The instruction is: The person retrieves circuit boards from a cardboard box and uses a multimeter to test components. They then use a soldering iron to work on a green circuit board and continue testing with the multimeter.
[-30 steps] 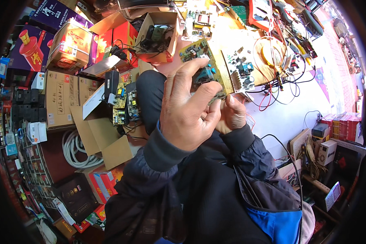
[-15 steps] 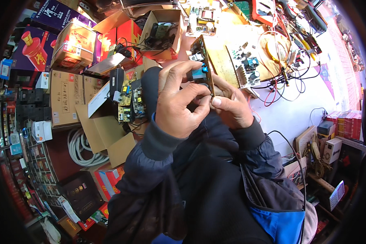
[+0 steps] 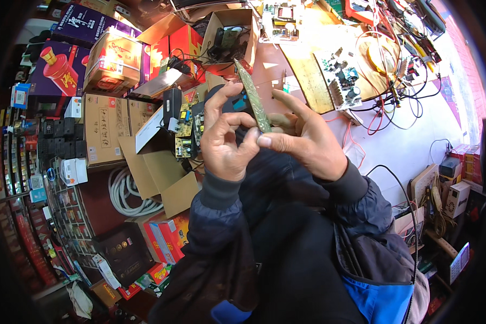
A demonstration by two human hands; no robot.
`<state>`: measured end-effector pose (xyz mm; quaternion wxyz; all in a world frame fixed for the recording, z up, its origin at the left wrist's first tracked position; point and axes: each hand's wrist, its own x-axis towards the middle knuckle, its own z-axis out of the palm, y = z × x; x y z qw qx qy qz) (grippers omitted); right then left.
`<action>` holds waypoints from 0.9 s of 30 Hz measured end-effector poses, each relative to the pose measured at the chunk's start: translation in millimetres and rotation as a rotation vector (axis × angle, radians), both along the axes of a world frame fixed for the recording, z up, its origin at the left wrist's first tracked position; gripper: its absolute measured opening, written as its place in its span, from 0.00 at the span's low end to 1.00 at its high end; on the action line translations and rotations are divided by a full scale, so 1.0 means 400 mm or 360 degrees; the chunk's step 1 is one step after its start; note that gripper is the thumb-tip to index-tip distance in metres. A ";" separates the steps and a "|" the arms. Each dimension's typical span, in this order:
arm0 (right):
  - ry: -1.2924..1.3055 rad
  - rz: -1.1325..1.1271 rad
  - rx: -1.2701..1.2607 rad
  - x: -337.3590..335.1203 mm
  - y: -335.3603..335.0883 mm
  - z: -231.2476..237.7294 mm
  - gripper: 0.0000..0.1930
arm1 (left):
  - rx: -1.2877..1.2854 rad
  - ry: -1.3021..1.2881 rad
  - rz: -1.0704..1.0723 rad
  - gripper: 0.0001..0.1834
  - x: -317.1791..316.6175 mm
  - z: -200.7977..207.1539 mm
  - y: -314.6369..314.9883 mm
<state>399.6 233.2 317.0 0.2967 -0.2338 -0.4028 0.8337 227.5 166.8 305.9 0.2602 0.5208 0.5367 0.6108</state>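
Observation:
A circuit board [image 3: 254, 100] stands on edge between my hands, its greenish solder side turned partly toward me. My left hand [image 3: 224, 144] pinches its lower end with thumb and index finger, the other fingers curled along the left, component side. Blue parts peek out between those fingers. From the right, my right hand [image 3: 314, 143] holds the same lower end, thumb in front and some fingers behind; its index finger points up, away from the board. Past my left hand, more circuit boards [image 3: 184, 132] with yellow and blue parts lie by an open carton.
A heatsinked circuit board [image 3: 340, 81] and another board [image 3: 281, 20] rest on the bright bench. Red and black cables [image 3: 380, 113] tangle at the right. Cartons [image 3: 107, 129], an open box of adapters [image 3: 229, 40] and a coiled white cable [image 3: 127, 194] fill the left.
The board has turned from nearly edge-on, showing its component side, to showing its solder side. My right index finger has lifted away from it. The surroundings have shifted slightly right in view.

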 end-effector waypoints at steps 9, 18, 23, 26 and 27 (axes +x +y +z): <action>-0.0197 0.0038 0.0336 0.004 -0.053 0.035 0.48 | 0.0138 -0.1169 -0.0416 0.06 -0.080 -0.036 -0.021; -0.0280 0.0058 0.0334 0.044 -0.064 0.001 0.43 | 0.0183 -0.1689 -0.0335 0.13 -0.084 -0.058 -0.035; -0.0508 0.0333 0.0571 0.083 -0.059 -0.082 0.34 | 0.0108 -0.1752 -0.0309 0.32 -0.115 -0.078 -0.025; -0.0707 0.0387 0.0566 0.090 -0.040 -0.176 0.28 | 0.0204 -0.1787 -0.0455 0.39 -0.196 -0.080 0.017; -0.0762 0.0386 0.0471 0.085 -0.031 -0.212 0.27 | 0.0232 -0.1864 -0.0291 0.39 -0.224 -0.086 0.040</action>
